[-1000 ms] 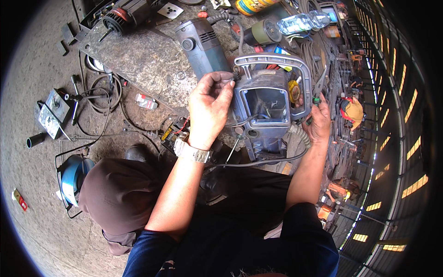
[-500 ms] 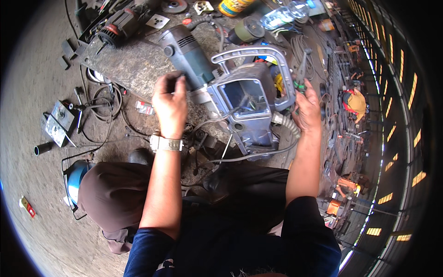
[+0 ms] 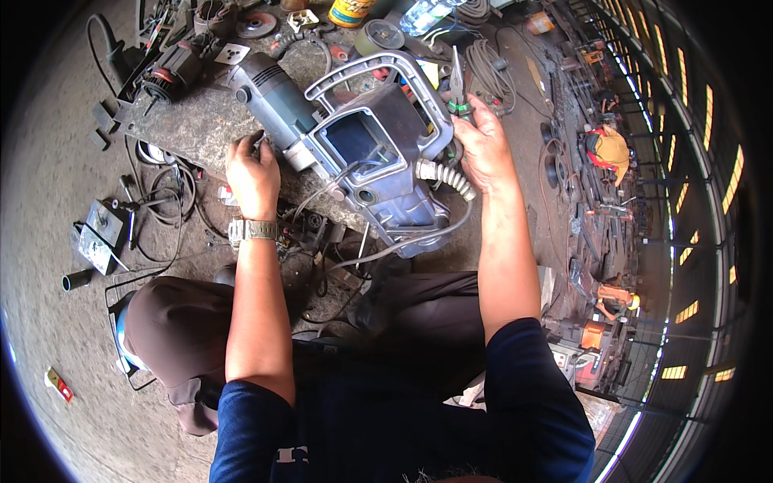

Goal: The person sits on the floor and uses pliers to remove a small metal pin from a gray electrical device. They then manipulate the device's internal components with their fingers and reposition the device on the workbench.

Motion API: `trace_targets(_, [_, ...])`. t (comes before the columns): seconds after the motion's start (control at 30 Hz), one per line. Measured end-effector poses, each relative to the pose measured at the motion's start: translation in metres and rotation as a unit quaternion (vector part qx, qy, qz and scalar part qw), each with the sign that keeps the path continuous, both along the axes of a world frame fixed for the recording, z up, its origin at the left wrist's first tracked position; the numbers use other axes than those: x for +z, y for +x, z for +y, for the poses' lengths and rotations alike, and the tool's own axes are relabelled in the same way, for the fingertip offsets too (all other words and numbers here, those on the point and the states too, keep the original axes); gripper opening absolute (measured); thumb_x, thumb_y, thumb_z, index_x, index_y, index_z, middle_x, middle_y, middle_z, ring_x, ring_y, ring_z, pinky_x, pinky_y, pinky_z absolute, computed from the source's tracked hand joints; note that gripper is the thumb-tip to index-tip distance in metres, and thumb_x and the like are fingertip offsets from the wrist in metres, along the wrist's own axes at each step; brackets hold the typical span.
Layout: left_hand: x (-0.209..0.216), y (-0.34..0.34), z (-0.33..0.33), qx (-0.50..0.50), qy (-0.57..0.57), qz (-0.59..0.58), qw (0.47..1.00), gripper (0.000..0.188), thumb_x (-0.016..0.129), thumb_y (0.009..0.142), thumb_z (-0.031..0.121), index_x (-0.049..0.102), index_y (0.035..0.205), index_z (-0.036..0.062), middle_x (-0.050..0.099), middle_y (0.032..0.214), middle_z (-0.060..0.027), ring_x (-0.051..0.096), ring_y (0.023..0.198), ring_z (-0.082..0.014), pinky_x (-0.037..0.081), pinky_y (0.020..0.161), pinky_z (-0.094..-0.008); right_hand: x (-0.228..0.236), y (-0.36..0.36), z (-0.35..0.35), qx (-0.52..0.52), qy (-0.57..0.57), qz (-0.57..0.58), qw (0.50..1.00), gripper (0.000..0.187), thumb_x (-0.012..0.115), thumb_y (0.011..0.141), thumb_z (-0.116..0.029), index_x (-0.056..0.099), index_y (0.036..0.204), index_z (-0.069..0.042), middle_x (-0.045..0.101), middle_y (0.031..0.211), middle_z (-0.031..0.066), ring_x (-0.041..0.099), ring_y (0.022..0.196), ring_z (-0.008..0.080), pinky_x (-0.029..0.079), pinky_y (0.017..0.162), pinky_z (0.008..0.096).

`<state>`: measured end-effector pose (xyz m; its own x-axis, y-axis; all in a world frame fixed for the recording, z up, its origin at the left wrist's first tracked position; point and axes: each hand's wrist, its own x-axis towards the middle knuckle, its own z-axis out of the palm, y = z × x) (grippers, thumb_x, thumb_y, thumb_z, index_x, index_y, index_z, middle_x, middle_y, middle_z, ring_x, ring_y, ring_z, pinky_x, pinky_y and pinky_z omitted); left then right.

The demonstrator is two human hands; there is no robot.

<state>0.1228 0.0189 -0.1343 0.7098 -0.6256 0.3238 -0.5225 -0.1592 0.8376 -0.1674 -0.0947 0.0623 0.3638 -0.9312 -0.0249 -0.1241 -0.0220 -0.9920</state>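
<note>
A large grey-blue power tool (image 3: 394, 129) lies tilted on a worn board (image 3: 181, 133), its D-shaped handle away from me. An opening in its housing shows wires inside, and a grey cable (image 3: 386, 247) crosses in front of it. My left hand (image 3: 253, 179), with a watch on the wrist, is beside the tool's green motor end (image 3: 278, 101). Its fingers are pinched together around something small and dark that I cannot make out. My right hand (image 3: 485, 151) grips long-nose pliers (image 3: 457, 87) with green handles, jaws pointing away, just right of the tool's handle.
A motor part (image 3: 173, 71), a grinding disc (image 3: 256, 24), a yellow can (image 3: 350, 11) and a clear bottle (image 3: 427, 14) lie beyond. Coiled cable (image 3: 487, 68) is at the right. On the left floor are a metal box (image 3: 103, 229) and a short black tube (image 3: 77, 279).
The view has shifted, so the tool and both hands appear further left and higher. My left fingers have closed more tightly at the tips. The pliers stay in my right hand.
</note>
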Motion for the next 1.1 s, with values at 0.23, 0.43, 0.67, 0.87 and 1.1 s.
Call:
trace_targets(0.23, [0.124,-0.052,0.007,-0.117,-0.213,-0.026,0.97,0.024,0.075,0.095,0.011,0.071,0.118,0.0043,0.071,0.11,-0.0145,0.066,0.104,-0.0354,0.053,0.093,-0.0454,-0.001,-0.001,0.006,0.004,-0.034,0.032,0.999,0.056,0.063,0.103,0.002,0.043,0.154,0.011,0.068,0.128,0.0101,0.066,0.109,0.0114,0.054,0.098,0.0248])
trace_targets(0.43, [0.178,-0.09,0.015,-0.152,-0.102,-0.135,0.974,0.089,0.087,0.084,0.041,0.05,0.152,-0.0013,0.069,0.119,-0.0194,0.06,0.119,-0.0381,0.041,0.105,-0.0551,0.017,0.027,0.029,0.056,-0.036,0.045,0.997,0.042,0.065,0.101,-0.001,0.058,0.142,0.008,0.071,0.12,0.0078,0.066,0.106,0.0117,0.054,0.094,0.0268])
trace_targets(0.67, [0.195,-0.084,0.029,-0.177,-0.026,-0.139,0.974,0.108,0.095,0.073,0.049,0.045,0.16,0.0061,0.076,0.116,-0.0116,0.063,0.12,-0.0333,0.038,0.101,-0.0591,0.008,0.039,0.028,0.12,-0.08,0.083,0.986,0.057,0.074,0.098,-0.009,0.052,0.145,0.016,0.068,0.137,0.023,0.067,0.124,0.0225,0.054,0.106,0.0338])
trace_targets(0.87, [0.187,-0.07,0.021,-0.173,-0.032,-0.24,0.955,0.102,0.093,0.067,0.063,0.057,0.149,0.0142,0.076,0.118,-0.013,0.063,0.123,-0.0335,0.038,0.105,-0.0569,-0.002,0.044,0.038,0.079,-0.171,0.126,0.974,0.049,0.065,0.103,0.001,0.05,0.15,0.007,0.066,0.132,0.0106,0.062,0.121,0.0131,0.053,0.1,0.0273])
trace_targets(1.1, [0.194,-0.039,0.013,-0.284,0.004,-0.174,0.943,0.096,0.089,0.066,0.07,0.065,0.139,0.0135,0.075,0.117,-0.0149,0.066,0.115,-0.038,0.043,0.106,-0.0559,0.017,0.048,0.055,0.082,-0.204,0.144,0.965,0.051,0.074,0.095,-0.016,0.061,0.139,0.006,0.071,0.131,0.0256,0.071,0.124,0.036,0.056,0.105,0.042])
